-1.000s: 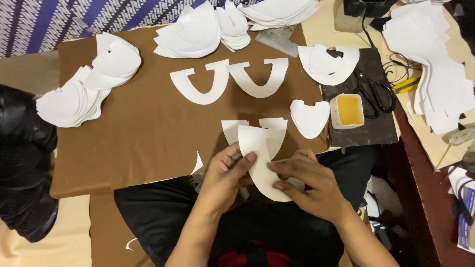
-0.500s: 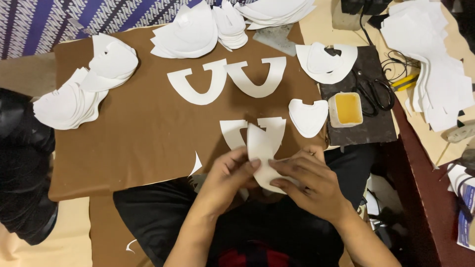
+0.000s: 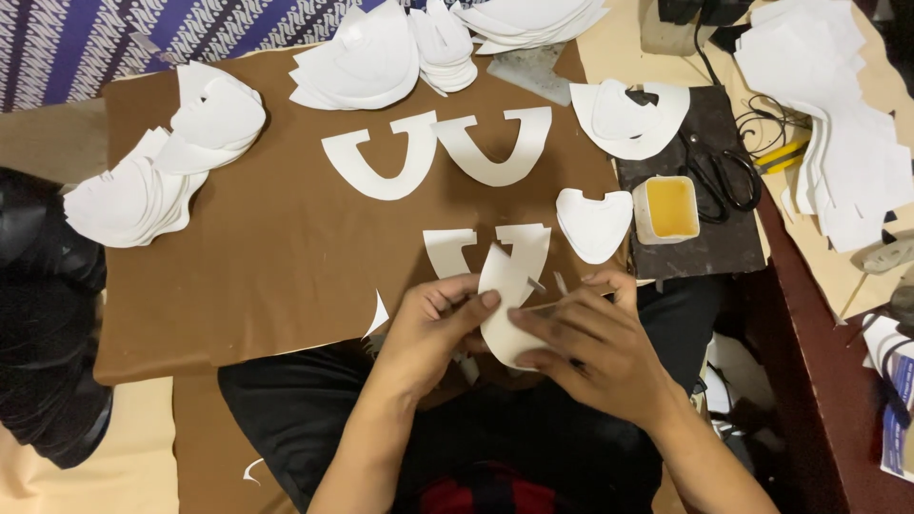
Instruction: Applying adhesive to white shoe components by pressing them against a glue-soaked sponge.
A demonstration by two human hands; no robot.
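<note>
Both hands are pinching one white curved cutout (image 3: 503, 314) over the lap at the brown board's (image 3: 276, 257) near edge: left hand (image 3: 430, 328) fingers closing on its left side, right hand (image 3: 595, 347) fingers gripping its right. Just beyond, a U-shaped piece (image 3: 452, 249) is lying flat. Two more U-shaped pieces (image 3: 438, 152) are sitting mid-board; white stacks (image 3: 367, 62) are lining the far edge.

both hands (image 3: 438, 328) (image 3: 595, 347) pinch white curved cutout (image 3: 505, 309) over brown board (image 3: 276, 257); u-shaped cutouts (image 3: 381, 164) beyond.
</note>
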